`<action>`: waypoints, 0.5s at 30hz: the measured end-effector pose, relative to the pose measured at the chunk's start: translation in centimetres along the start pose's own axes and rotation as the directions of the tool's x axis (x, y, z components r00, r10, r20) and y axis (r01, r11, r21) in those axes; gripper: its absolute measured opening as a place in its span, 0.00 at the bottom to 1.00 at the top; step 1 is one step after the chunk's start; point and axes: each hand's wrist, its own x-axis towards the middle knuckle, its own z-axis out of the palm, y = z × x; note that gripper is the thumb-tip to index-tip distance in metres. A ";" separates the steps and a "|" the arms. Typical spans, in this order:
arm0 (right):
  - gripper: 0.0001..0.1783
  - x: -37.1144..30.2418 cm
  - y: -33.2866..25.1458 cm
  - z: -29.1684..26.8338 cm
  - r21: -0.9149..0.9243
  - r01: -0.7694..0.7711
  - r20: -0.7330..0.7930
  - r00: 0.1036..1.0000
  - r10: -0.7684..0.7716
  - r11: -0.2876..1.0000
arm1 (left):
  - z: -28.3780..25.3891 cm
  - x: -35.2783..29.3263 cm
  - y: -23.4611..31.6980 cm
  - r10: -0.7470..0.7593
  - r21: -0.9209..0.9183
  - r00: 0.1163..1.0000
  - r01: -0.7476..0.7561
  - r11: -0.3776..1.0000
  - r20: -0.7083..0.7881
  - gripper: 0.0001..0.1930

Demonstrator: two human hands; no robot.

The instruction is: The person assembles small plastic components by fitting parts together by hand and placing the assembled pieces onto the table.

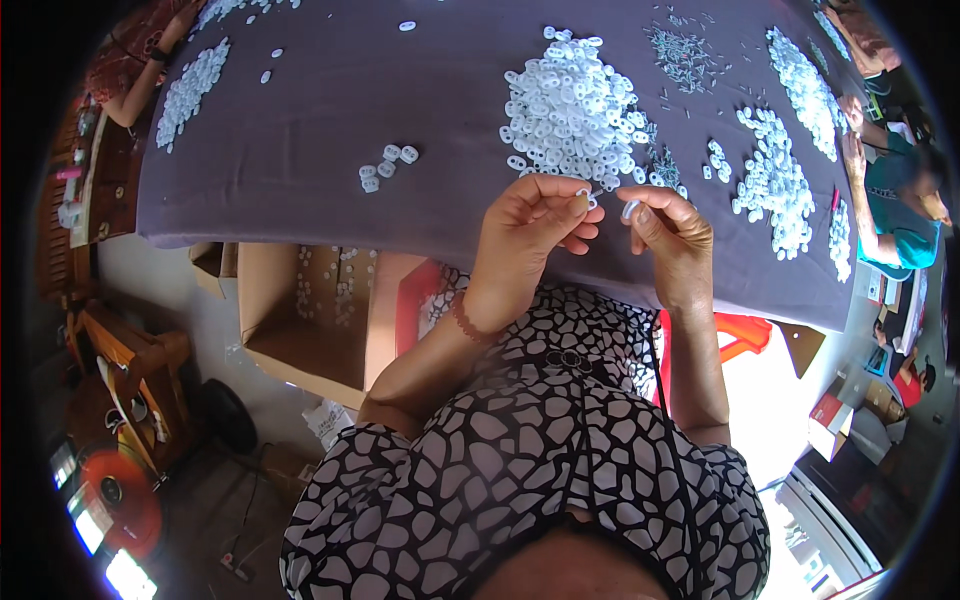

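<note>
Just over the table's near edge, my left hand [530, 222] pinches a small white oval plastic piece [590, 199] between thumb and fingertips. Close beside it, my right hand [676, 236] holds another white oval piece [629, 209] between thumb and forefinger. The two pieces are a little apart. A thin grey sliver shows by the left fingertips, too small to make out. Right behind my hands rises a big heap of white oval pieces [568, 105] with dark holes. Small metal pins [664, 165] lie at its right side.
A dark cloth [300, 190] covers the table. Several loose ovals [387, 167] lie left; more metal pins [684, 58] and oval piles [772, 185] lie right. Below the near edge stands a cardboard box [300, 350] with ovals inside. Other people sit at the left and right sides.
</note>
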 end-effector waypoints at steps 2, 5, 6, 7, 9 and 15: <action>0.09 0.0 -0.3 0.1 -0.041 -0.024 -0.011 1.000 0.024 0.999 | -0.1 0.0 -0.1 0.000 0.004 1.000 0.000 1.000 -0.002 0.11; 0.10 0.0 -0.6 -0.1 0.066 -0.123 0.024 0.992 0.122 0.990 | -0.2 0.0 -0.1 0.000 0.000 1.000 0.000 1.000 0.001 0.11; 0.10 0.0 -0.5 0.1 0.066 -0.123 0.024 0.992 0.122 0.990 | -0.3 0.0 -0.1 0.001 0.001 1.000 -0.001 1.000 0.001 0.11; 0.11 0.1 -0.5 0.2 0.158 -0.114 0.036 0.993 0.109 0.981 | -0.3 0.0 -0.1 0.009 0.006 1.000 -0.009 1.000 -0.003 0.11; 0.12 0.1 -0.5 0.3 0.248 -0.105 0.045 0.994 0.097 0.963 | -0.3 0.0 -0.2 0.015 0.010 1.000 -0.015 1.000 -0.006 0.11; 0.14 0.2 -0.5 0.4 0.188 0.001 0.050 0.999 -0.011 0.982 | -0.3 0.0 0.1 0.015 0.005 1.000 -0.015 1.000 -0.001 0.10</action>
